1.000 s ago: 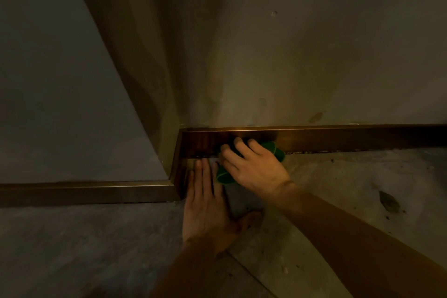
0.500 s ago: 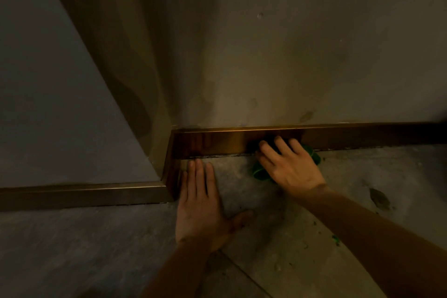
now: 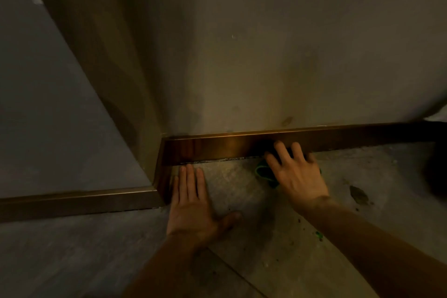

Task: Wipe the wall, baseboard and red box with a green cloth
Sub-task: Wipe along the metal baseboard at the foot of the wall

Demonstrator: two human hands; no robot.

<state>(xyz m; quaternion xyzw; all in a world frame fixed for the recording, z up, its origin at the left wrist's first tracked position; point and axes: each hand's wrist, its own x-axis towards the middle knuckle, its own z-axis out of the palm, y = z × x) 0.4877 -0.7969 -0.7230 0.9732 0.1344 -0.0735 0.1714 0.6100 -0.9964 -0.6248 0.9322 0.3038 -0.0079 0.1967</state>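
A shiny brown baseboard [image 3: 217, 146] runs along the foot of a dim beige wall [image 3: 266, 68] and turns a corner at the left. My right hand [image 3: 295, 174] presses a green cloth [image 3: 262, 173] against the baseboard's lower edge, fingers spread over it; most of the cloth is hidden under the palm. My left hand [image 3: 193, 201] lies flat on the grey floor beside the corner, fingers pointing at the baseboard, holding nothing. No red box is in sight.
A second baseboard stretch [image 3: 77, 202] runs left under a grey wall [image 3: 48, 116]. The floor to the right carries a dark stain [image 3: 359, 195], small debris and a green speck [image 3: 319, 234]. A dark shape [image 3: 437, 169] sits at the right edge.
My right hand has slid the cloth to the right along the baseboard, away from the corner. My left hand stays flat on the floor.
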